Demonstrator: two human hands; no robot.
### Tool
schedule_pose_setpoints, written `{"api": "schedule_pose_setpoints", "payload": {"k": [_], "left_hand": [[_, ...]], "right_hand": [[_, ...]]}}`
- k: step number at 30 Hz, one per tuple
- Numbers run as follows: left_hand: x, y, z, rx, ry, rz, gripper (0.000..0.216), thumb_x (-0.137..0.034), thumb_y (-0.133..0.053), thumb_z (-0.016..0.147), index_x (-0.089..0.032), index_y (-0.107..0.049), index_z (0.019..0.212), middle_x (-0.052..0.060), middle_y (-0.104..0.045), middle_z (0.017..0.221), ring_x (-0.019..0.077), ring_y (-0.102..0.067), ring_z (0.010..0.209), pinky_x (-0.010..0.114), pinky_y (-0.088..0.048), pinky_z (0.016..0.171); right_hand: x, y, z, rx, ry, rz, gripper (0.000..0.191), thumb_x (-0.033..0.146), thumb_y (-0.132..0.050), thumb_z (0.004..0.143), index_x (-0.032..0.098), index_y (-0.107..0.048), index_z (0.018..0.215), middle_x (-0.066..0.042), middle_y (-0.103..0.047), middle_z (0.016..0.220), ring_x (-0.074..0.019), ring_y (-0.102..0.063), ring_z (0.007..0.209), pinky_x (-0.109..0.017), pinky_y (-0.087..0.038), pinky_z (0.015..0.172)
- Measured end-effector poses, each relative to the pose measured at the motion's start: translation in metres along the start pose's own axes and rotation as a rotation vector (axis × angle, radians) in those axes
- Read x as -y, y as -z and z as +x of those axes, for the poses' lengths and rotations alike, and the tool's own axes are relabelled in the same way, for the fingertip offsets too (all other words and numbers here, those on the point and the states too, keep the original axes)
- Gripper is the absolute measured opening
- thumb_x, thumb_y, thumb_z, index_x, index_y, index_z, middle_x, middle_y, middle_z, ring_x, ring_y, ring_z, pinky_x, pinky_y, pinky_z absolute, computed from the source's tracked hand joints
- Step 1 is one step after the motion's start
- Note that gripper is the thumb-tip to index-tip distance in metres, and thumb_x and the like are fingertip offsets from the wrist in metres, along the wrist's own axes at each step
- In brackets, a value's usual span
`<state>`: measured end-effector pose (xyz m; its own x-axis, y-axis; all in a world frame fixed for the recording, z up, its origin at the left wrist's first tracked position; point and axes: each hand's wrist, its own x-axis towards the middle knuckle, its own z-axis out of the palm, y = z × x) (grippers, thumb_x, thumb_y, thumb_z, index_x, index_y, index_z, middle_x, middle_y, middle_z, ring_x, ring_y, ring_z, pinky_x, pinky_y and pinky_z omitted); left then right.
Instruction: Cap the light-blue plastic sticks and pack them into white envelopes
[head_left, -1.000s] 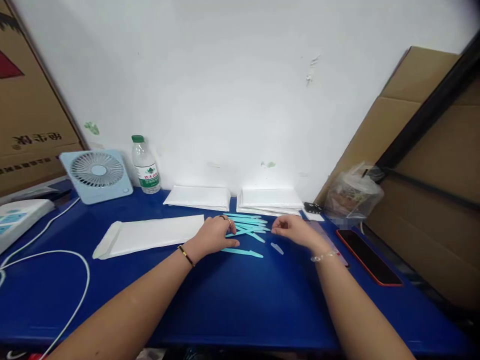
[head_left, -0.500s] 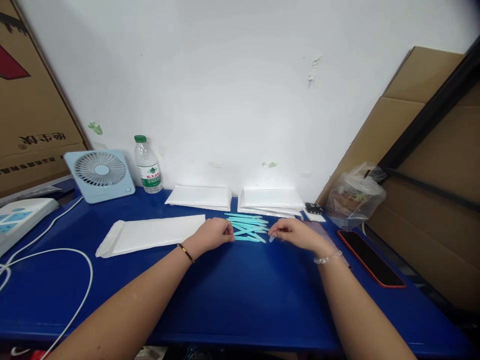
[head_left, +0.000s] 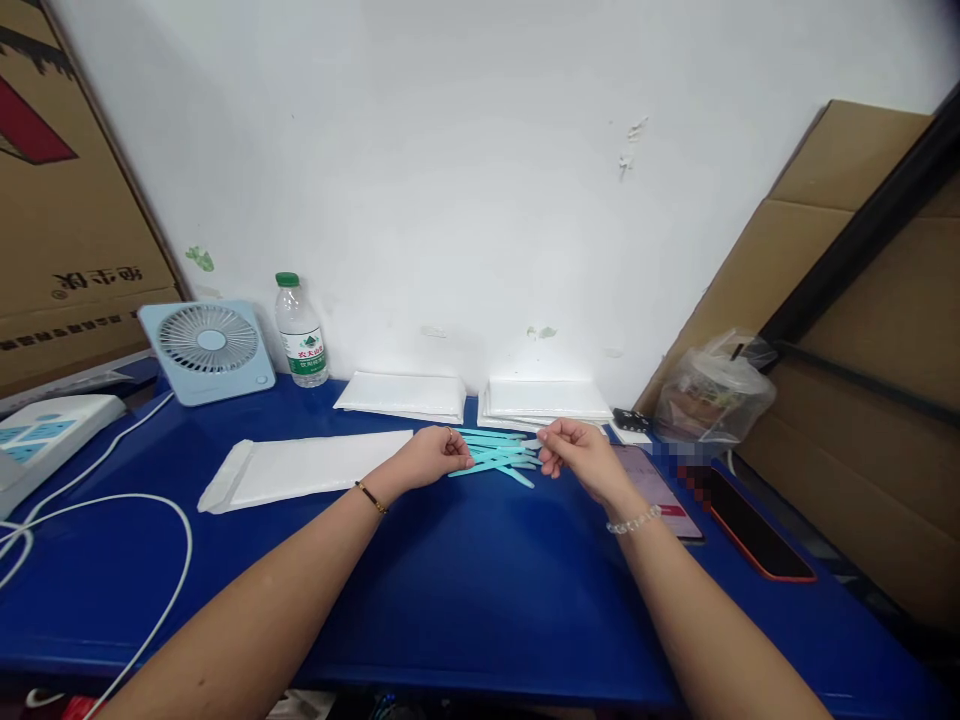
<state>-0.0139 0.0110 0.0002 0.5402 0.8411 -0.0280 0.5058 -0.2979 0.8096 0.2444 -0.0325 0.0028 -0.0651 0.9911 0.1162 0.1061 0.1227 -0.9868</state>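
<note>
A loose pile of thin turquoise sticks (head_left: 499,455) with pale, see-through ends lies on the blue table (head_left: 480,590), between my two hands. My left hand (head_left: 439,455) is closed in a pinch at the left ends of the sticks. My right hand (head_left: 577,455) pinches the pale end of a stick at the pile's upper right, with its other fingers curled. Fingers partly hide both ends of the pile. Behind my left wrist lies a long white padded envelope (head_left: 307,468), its flap towards the left.
Two stacks of white envelopes (head_left: 401,393) stand against the wall. A fan (head_left: 210,350), a bottle (head_left: 303,335) and a power strip (head_left: 60,430) with a white cable are on the left. On the right lie a tablet (head_left: 652,485), a phone (head_left: 757,525) and a bagged cup (head_left: 712,395).
My right hand has moved up and slightly left onto the pile's right ends. My left hand has shifted up a little. Several sticks lie differently, and more of the tablet shows.
</note>
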Motion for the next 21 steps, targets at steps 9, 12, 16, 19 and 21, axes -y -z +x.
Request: {"api": "schedule_pose_setpoints", "payload": {"k": [9,12,16,19,21], "left_hand": [[0.001,-0.006,0.002,0.007,-0.004,-0.007,0.039,-0.054,-0.063,0.066,-0.016,-0.063,0.073,0.000,-0.056,0.064,0.0122,-0.049,0.059,0.022,-0.036,0.054],[0.000,-0.005,0.001,0.015,-0.002,-0.013,0.041,-0.055,-0.062,0.066,-0.016,-0.064,0.074,0.000,-0.058,0.065,0.0124,-0.049,0.060,0.023,-0.036,0.054],[0.000,-0.001,0.000,0.007,0.006,0.013,0.042,-0.057,-0.061,0.066,-0.015,-0.064,0.075,0.001,-0.059,0.065,0.0127,-0.050,0.060,0.023,-0.036,0.054],[0.000,-0.002,0.001,0.005,0.005,0.007,0.042,-0.056,-0.062,0.066,-0.015,-0.064,0.075,0.001,-0.059,0.066,0.0128,-0.050,0.060,0.023,-0.037,0.054],[0.001,-0.005,0.001,0.012,-0.001,-0.009,0.042,-0.056,-0.062,0.066,-0.015,-0.064,0.075,0.001,-0.059,0.066,0.0130,-0.051,0.061,0.023,-0.037,0.055]], "right_hand": [[0.000,-0.016,-0.003,0.069,-0.028,0.041,0.034,0.048,-0.067,0.073,0.017,-0.055,0.074,-0.001,-0.065,0.062,-0.0134,-0.063,0.051,-0.024,-0.049,0.047],[0.001,-0.011,-0.003,0.009,-0.010,0.002,0.035,0.050,-0.066,0.074,0.017,-0.055,0.073,-0.001,-0.064,0.060,-0.0120,-0.060,0.048,-0.022,-0.046,0.044],[0.003,-0.003,-0.003,-0.027,0.006,-0.041,0.035,0.050,-0.065,0.075,0.017,-0.054,0.072,-0.001,-0.063,0.060,-0.0115,-0.059,0.047,-0.022,-0.044,0.043],[0.003,-0.008,-0.004,0.014,-0.001,-0.029,0.034,0.049,-0.065,0.075,0.017,-0.054,0.073,-0.001,-0.063,0.060,-0.0117,-0.059,0.047,-0.022,-0.044,0.043],[0.003,-0.014,-0.005,0.053,-0.006,-0.007,0.033,0.048,-0.065,0.076,0.017,-0.054,0.074,-0.001,-0.063,0.060,-0.0117,-0.060,0.048,-0.022,-0.045,0.044]]}}
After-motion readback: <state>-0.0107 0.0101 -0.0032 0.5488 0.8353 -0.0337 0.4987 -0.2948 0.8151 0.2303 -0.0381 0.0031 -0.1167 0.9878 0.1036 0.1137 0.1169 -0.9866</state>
